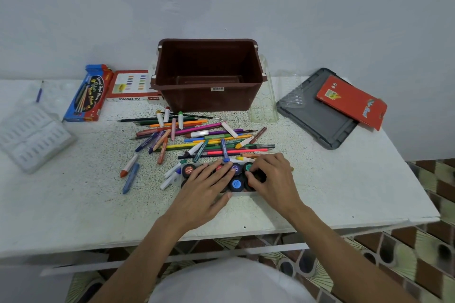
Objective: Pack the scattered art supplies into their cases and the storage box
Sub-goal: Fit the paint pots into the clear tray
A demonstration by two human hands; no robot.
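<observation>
- White garment [229,283] at the bottom edge, nearest the lens; both forearms reach over it to the table [73,216].
- Left hand [209,184]: fingers straight, laid flat across the paint pots [236,184], thumb at the near rim of the pot tray [242,194]. It grips nothing and looks to be steadying the set.
- Right hand [273,177]: fingertips curled round a dark pot [258,176] at the tray's right end, apparently seating it.
- Pots stand in the tray, at the near middle of the table. Orange, red, purple, green and blue lids show; others are hidden under the hands.
- Step in hand, by my reading: filling the pot tray. Task is early, with nothing in the brown storage box [211,101] yet.
- Loose pile of coloured pencils and crayons [204,135] lies between tray and box, its near edge touching the tray.
- Cases waiting: oil pastels carton [133,86] and blue brush box [85,94] left of the storage box; red carton [349,101] on the grey lid [317,120] to the right; clear plastic trays [32,135] far left.
- Next move calls for pressing the pot home and freeing both hands. The crossed sticks will then need sorting by kind before casing.
</observation>
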